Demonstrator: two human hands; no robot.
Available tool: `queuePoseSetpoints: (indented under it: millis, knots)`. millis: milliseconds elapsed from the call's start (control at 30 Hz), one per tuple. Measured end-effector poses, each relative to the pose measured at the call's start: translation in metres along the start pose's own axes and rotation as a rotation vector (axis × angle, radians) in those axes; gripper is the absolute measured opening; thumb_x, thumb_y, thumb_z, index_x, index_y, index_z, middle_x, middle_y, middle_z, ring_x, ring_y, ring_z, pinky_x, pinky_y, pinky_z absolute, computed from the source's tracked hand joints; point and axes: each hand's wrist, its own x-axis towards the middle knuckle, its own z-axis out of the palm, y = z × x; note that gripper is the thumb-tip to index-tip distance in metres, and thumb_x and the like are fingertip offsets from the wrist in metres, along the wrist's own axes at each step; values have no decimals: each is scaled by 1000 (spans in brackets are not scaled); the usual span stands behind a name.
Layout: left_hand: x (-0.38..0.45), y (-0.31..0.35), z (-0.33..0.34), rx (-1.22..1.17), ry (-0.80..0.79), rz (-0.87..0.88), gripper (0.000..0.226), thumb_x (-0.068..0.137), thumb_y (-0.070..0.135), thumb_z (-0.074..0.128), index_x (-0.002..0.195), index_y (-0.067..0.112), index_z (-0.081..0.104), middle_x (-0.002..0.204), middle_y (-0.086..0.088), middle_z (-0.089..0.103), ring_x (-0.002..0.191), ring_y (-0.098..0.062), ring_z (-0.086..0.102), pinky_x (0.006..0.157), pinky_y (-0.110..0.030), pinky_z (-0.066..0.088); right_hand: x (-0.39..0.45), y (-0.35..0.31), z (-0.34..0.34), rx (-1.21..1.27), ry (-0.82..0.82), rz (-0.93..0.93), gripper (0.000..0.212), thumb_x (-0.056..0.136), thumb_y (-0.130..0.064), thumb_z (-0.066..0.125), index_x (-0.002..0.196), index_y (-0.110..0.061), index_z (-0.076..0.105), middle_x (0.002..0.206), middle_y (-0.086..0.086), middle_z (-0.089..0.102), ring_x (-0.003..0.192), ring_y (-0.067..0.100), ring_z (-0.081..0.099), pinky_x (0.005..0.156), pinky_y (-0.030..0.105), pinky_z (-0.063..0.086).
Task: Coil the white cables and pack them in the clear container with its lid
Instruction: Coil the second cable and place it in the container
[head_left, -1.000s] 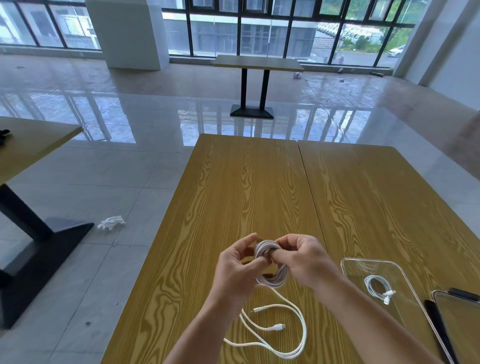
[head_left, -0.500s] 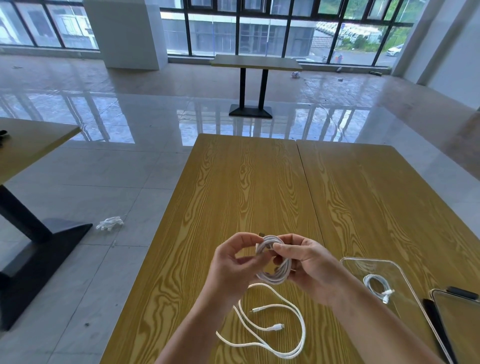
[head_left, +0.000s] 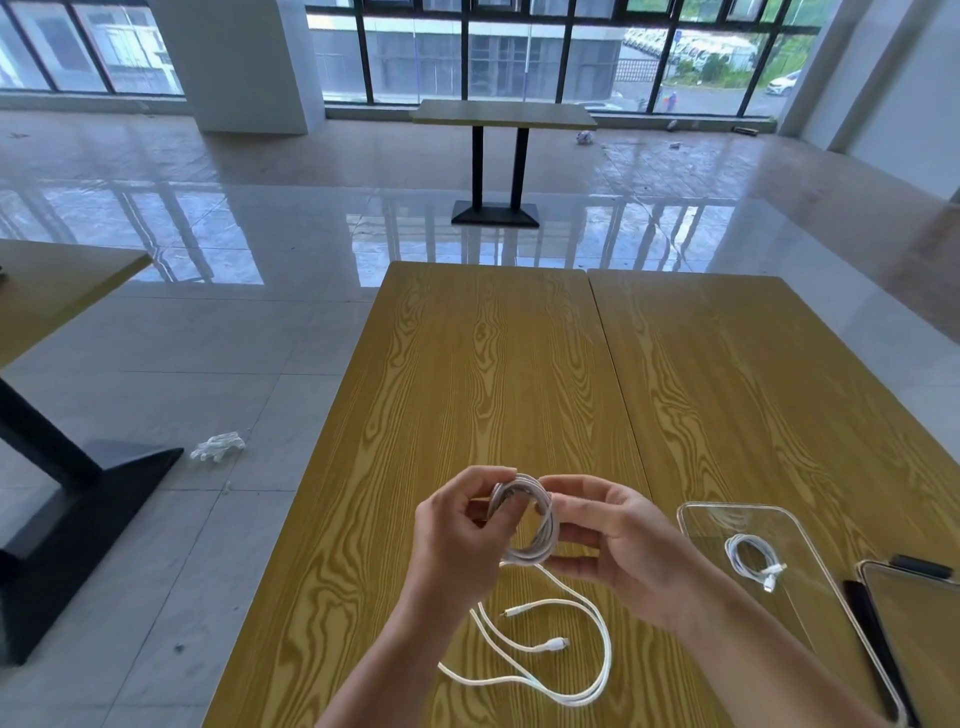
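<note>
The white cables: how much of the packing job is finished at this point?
Done: one small coiled cable already lies in the clear container.
In hand: both hands, left hand and right hand, hold a second cable coil above the wooden table, its loose tail still trailing on the tabletop.
Left: wind in that tail, put the coil in the container, then fit the lid, which I cannot pick out with certainty.
</note>
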Motion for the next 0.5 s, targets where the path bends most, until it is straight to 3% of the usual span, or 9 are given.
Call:
queuePoseSetpoints:
  millis: [167, 500]
  knots:
    - [-1, -2, 4, -370, -81, -272, 14, 83, 10, 79, 93, 18, 74, 82, -15, 76, 65, -23, 70, 61, -30, 57, -10, 10, -4, -65, 92, -104, 24, 92, -1, 67, 114, -8, 69, 105, 19, 76, 94, 34, 75, 66, 40, 62]
    - [-4, -5, 36, -448, -207, -412, 20, 80, 14, 82, 97, 15, 71, 91, -23, 75, 74, -32, 70, 65, -37, 58, -29, 26, -23, -53, 175, -130, 26, 90, -7, 72, 116, -12, 68, 105, 12, 78, 98, 28, 75, 69, 40, 62]
